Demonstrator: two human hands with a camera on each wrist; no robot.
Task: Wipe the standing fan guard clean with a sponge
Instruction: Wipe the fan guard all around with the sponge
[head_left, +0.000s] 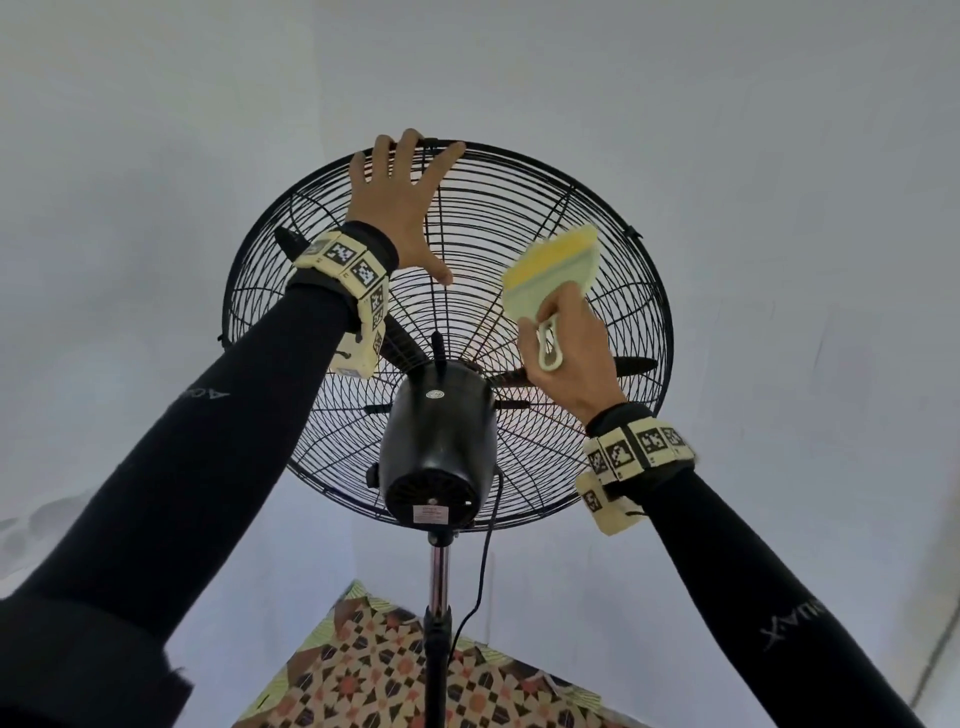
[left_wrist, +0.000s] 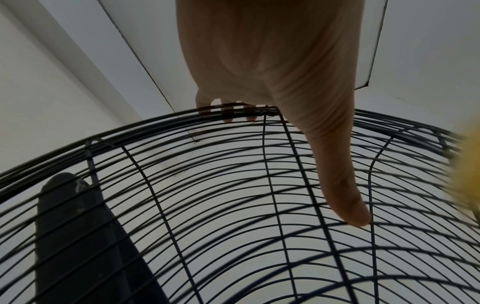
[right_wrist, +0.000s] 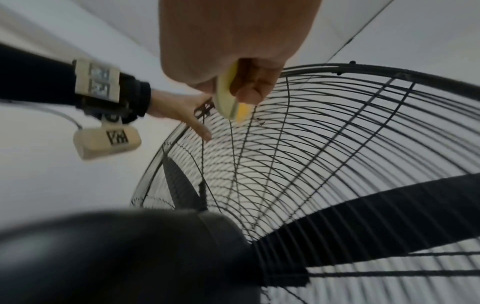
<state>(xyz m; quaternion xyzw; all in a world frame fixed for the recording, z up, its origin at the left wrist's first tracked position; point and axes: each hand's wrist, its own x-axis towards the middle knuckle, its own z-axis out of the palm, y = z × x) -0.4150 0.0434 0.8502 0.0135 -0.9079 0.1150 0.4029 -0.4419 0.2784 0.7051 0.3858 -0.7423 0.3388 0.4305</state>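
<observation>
Gripping the handled sponge with its long axis angled up toward the rim, the right hand hovered nearer the fan guard wires, while the left hand hooked fingers over the top rim.

This looks like a plain room indoors, most likely in a home. Bare pale walls meet in a corner behind a black standing fan, and a thin dark wire runs along the wall up high. Low down lies a floor covering with a busy geometric pattern in orange, brown and green. Nothing shows which room it is.
</observation>
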